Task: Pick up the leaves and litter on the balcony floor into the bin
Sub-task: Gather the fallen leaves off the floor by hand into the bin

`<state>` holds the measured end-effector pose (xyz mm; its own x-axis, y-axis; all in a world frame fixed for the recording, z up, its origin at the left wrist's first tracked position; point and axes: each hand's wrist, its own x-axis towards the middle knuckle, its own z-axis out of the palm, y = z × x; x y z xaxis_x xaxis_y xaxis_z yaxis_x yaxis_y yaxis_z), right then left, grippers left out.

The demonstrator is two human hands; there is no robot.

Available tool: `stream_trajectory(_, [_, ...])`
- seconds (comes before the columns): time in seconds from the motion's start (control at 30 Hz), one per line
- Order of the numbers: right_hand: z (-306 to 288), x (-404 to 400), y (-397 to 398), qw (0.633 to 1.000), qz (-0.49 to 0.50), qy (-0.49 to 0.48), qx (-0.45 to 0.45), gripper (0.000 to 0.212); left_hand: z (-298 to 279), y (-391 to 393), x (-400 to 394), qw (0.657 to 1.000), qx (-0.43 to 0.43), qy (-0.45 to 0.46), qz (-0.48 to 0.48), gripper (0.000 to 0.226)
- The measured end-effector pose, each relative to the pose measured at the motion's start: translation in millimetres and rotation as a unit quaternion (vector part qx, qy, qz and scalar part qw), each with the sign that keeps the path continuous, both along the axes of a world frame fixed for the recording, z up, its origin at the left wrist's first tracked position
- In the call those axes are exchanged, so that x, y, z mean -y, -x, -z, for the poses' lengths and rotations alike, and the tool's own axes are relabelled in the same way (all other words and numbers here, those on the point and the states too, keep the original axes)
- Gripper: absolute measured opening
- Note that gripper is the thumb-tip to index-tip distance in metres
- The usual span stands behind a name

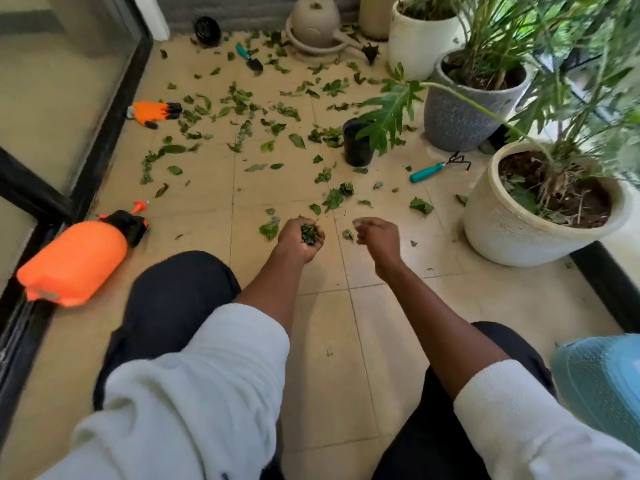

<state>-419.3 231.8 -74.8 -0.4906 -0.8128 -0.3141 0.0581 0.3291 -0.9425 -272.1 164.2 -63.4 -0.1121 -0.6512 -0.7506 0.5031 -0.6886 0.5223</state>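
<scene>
The person crouches at the bottom of the frame, both arms reaching toward the middle of the tiled floor point(194, 209). The left hand point(300, 240) is curled palm-up around a wad of leaves point(309, 234), so that grip is full. The right hand point(377, 237) hovers just right of it with fingers loosely bent and thumb near the fingertips; nothing can be seen in it, though whether it pinches a scrap is too small to tell. The coming move turns on where the next leaves lie: a single leaf point(347, 234) sits on the floor between the two hands, closer to the right one, and a small cluster point(334, 198) lies just above both hands in the frame, slightly left of the right hand's line. The right hand is free and nearer, so it is the likely one to pick, reaching up-frame and passing its catch left into the wad. Most leaves are strewn well beyond, across the upper middle of the frame toward the black pot point(356, 147). A light blue woven object point(602, 382) at the lower right edge may be the bin, behind the right elbow; that cannot be confirmed.
</scene>
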Motion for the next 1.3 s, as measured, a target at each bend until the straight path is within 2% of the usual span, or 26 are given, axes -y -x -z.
stream_trajectory(0.17, [24.0,18.3,9.2,0.989,0.012,-0.088,-0.122,0.026,-22.5,12.3,41.5,0.998,0.042,-0.002,0.053,0.017])
stream_trajectory(0.27, [18.6,47.6,-2.3,0.966,-0.034,-0.106,-0.235,0.026,-27.6,18.4,65.7,0.992,0.050,0.000,0.114,0.019])
stream_trajectory(0.4, [12.9,89.8,-8.3,0.932,-0.058,-0.158,-0.322,0.024,-26.5,7.8,96.8,0.986,0.062,-0.024,0.153,0.017])
stream_trajectory(0.63, [10.7,133.2,-8.8,0.902,-0.088,-0.224,-0.358,0.026,-6.1,11.7,124.4,0.981,0.043,-0.035,0.184,0.019])
stream_trajectory(0.7, [34.5,125.5,-6.9,0.893,-0.121,-0.250,-0.354,0.025,4.1,21.9,123.3,0.982,0.036,-0.036,0.184,0.020])
stream_trajectory(0.8, [78.7,108.0,-5.8,0.873,-0.180,-0.275,-0.360,0.037,20.9,35.9,123.1,0.980,0.017,-0.050,0.190,0.017])
stream_trajectory(0.9, [110.1,102.5,-9.2,0.838,-0.259,-0.263,-0.402,0.046,33.5,47.7,135.1,0.980,0.017,-0.054,0.190,0.013])
stream_trajectory(1.07, [134.0,76.2,-16.0,0.776,-0.312,-0.214,-0.504,0.045,50.9,69.8,134.6,0.975,0.027,-0.070,0.207,0.014])
stream_trajectory(1.2, [137.0,72.1,3.5,0.758,-0.331,-0.139,-0.544,0.034,53.2,105.4,132.0,0.976,0.000,-0.062,0.207,0.015])
stream_trajectory(1.27, [135.8,68.8,17.0,0.769,-0.302,-0.129,-0.548,0.035,51.9,128.3,129.0,0.975,-0.024,-0.056,0.214,0.016])
stream_trajectory(1.3, [133.3,66.8,24.6,0.788,-0.267,-0.138,-0.538,0.040,49.7,137.7,127.3,0.975,-0.034,-0.051,0.216,0.016])
